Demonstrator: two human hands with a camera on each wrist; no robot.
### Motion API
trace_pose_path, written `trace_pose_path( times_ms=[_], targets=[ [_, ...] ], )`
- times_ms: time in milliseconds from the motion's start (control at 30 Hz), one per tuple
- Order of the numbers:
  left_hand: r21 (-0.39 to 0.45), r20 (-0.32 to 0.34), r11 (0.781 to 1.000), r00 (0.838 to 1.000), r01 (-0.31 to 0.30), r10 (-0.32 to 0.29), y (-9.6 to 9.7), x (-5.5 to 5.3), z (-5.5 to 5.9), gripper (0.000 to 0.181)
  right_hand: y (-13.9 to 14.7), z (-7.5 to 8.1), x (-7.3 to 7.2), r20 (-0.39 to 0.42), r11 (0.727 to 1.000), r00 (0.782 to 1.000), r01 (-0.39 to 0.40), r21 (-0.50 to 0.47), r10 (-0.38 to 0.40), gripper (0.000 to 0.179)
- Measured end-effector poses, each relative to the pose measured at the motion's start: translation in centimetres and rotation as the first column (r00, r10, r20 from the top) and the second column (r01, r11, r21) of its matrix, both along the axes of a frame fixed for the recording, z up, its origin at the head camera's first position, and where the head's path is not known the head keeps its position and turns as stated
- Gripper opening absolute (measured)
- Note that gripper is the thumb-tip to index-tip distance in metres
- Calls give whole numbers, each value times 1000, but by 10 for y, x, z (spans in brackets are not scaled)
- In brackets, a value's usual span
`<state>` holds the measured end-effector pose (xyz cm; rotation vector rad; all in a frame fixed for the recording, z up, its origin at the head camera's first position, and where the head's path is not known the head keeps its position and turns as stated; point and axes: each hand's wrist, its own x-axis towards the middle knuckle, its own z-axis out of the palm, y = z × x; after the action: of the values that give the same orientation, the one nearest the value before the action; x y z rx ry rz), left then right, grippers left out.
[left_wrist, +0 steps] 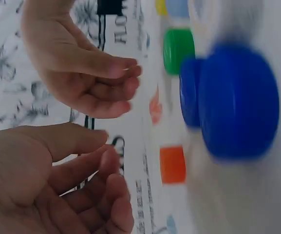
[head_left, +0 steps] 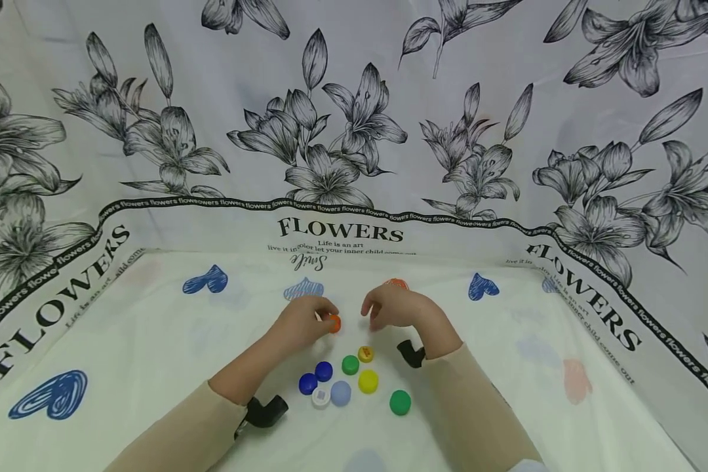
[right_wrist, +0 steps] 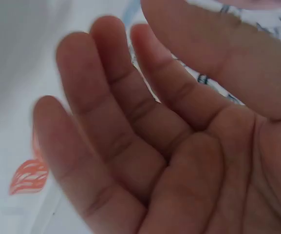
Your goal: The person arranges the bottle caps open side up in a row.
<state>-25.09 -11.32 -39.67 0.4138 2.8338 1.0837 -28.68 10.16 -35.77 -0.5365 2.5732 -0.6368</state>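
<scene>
An orange bottle cap (head_left: 334,323) sits on the white cloth, beside the fingertips of my left hand (head_left: 297,321). In the left wrist view the left hand (left_wrist: 77,180) has loosely bent fingers with nothing between them, and the orange cap (left_wrist: 172,165) stands apart from them. To the right of it hovers my right hand (head_left: 395,307), holding nothing; its fingers (right_wrist: 116,122) are relaxed in the right wrist view. Nearer to me lie two dark blue caps (head_left: 323,371), a green cap (head_left: 351,364) and a small yellow cap with red print (head_left: 366,354).
A larger yellow cap (head_left: 368,381), a light blue cap (head_left: 340,393) and a white cap (head_left: 321,396) lie in the same cluster. Another green cap (head_left: 400,402) is set off to the right. Flower-printed cloth (head_left: 354,151) rises behind and at both sides.
</scene>
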Motion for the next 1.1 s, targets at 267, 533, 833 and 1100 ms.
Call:
trace_pose_path(
  times_ms=[267,533,833,1100],
  targets=[
    [-299,-6,949,994,100,-106,46,21,-5,13,-4,-20,21,55,981,998,-32,192,22,21],
    [-177,25,980,996,85,-82,55,26,-14,13,-13,-26,28,-109,960,986,-95,265,128,20],
    [-29,20,996,996,90,-89,42,18,-13,18,-9,-25,22,-75,985,991,-102,140,113,8],
    [-11,10,1000,1000,0,0,37,11,-5,14,-7,-27,10,-52,998,998,-47,-47,45,9]
  ],
)
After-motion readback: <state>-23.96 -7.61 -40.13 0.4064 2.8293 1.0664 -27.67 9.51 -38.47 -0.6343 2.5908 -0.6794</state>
